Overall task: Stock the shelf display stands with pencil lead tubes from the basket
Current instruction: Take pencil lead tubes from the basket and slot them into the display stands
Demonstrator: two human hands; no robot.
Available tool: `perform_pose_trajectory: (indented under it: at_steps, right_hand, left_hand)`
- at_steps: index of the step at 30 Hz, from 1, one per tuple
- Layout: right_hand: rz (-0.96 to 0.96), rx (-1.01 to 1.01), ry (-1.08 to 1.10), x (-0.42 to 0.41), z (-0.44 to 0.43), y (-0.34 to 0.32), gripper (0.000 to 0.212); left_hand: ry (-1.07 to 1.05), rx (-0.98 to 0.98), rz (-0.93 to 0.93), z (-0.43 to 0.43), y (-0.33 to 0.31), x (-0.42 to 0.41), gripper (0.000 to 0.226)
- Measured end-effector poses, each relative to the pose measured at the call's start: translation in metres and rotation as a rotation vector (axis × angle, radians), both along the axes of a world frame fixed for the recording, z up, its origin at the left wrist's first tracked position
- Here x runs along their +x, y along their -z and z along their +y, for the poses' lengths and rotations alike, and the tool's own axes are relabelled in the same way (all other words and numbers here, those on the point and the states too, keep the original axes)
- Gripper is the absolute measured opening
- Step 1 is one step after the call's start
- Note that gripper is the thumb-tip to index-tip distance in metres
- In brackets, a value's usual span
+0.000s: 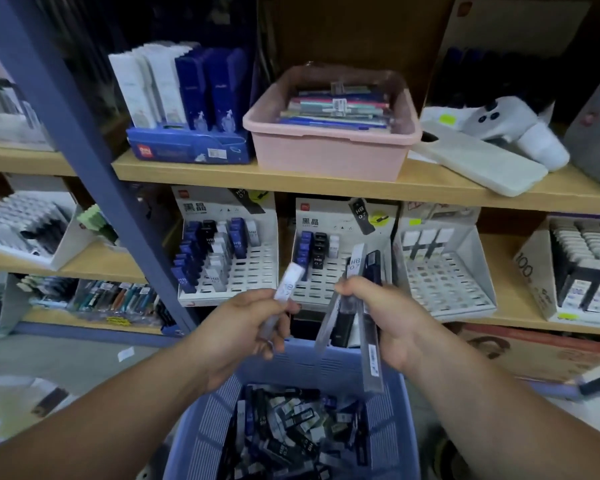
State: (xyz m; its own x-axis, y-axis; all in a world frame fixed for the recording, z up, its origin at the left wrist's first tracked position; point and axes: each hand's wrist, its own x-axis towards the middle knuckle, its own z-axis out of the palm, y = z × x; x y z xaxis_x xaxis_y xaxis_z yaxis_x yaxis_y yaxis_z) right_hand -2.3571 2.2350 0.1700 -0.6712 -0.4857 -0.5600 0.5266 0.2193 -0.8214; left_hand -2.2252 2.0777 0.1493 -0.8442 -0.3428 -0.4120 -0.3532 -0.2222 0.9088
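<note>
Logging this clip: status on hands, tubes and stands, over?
Left hand pinches one white tube. Right hand grips several tubes. Middle stand part filled, nothing blocking it.

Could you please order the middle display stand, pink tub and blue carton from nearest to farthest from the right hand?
From the right hand:
1. middle display stand, just behind it.
2. pink tub, on the shelf above.
3. blue carton, same upper shelf, farther left.

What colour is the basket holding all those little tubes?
The basket is pale blue, seen best in the head view.
</note>
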Motion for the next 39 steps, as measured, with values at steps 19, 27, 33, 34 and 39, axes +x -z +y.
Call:
perform_pose_trajectory:
  at_steps: [19,27,33,34,39]
  right_hand:
    - [0.018,0.132,-0.124,-0.012,-0.067,0.000,0.023]
    - [0.017,0.152,-0.104,-0.016,-0.048,-0.003,0.019]
    - [0.009,0.141,-0.080,-0.019,-0.038,-0.003,0.027]
    - [0.009,0.142,-0.076,-0.019,-0.038,-0.003,0.030]
    - [0.012,0.139,-0.071,-0.019,-0.038,-0.003,0.032]
  left_hand:
    - [-0.139,-0.556,0.013,-0.098,0.002,-0.037,0.036]
    - [-0.175,-1.073,0.060,-0.122,0.000,-0.064,0.015]
    - [-0.121,-1.351,0.048,-0.140,0.010,-0.086,0.013]
    - [-0.120,-1.359,0.051,-0.142,0.012,-0.087,0.014]
    - [-0.080,-1.385,0.027,-0.151,0.022,-0.088,0.017]
